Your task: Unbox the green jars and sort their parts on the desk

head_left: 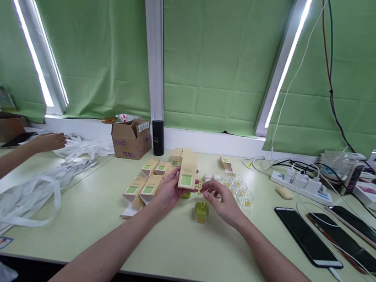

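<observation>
My left hand (167,190) is closed around a small beige carton (188,171) with a green window, held upright above the table. Close to its right side is my right hand (223,203), fingers bent and loosely apart, with nothing visible in them. Just below that hand a small glass jar with a green lid (201,212) stands on the table. Another green item (185,195) is partly hidden under my left hand. More beige cartons (150,188) stand to the left. Several small clear jars (242,192) with yellow bits inside are grouped behind my right hand.
A brown cardboard box (131,139) and a black cylinder (158,138) stand at the back. White ribbons (39,191) cover the left side, where another person's arm (1,160) reaches in. Phones (308,238), cables and a power strip (301,186) lie to the right.
</observation>
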`<act>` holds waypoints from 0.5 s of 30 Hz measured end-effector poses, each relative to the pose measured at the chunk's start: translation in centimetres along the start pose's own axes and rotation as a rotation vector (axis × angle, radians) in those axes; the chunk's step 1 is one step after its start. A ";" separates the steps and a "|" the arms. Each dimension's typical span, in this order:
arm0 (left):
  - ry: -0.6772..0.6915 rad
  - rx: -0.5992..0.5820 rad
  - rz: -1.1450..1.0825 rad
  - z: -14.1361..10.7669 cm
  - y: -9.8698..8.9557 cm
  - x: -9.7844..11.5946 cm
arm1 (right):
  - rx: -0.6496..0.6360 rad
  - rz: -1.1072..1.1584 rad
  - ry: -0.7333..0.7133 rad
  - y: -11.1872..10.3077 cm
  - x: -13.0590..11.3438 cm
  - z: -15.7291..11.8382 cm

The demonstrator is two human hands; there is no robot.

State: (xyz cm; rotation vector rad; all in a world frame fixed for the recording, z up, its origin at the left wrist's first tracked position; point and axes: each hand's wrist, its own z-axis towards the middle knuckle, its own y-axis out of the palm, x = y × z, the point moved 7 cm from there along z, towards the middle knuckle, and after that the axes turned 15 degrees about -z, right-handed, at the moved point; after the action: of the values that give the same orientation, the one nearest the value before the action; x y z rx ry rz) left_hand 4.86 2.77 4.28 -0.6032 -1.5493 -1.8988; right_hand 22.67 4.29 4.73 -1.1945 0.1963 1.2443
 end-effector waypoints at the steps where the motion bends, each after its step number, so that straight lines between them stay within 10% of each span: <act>1: -0.002 -0.011 0.024 -0.1 0.1 -0.1 | 0.037 0.036 0.013 -0.2 0.1 0.1; 15: -0.002 -0.106 0.330 -1.3 1.9 -0.8 | 0.012 0.488 0.151 0.7 0.3 0.5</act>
State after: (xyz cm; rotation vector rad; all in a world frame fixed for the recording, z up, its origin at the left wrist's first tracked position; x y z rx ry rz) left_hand 6.76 1.39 4.79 -0.8503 -1.2650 -1.7337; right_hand 22.03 4.78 4.36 -1.2736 0.6362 1.5679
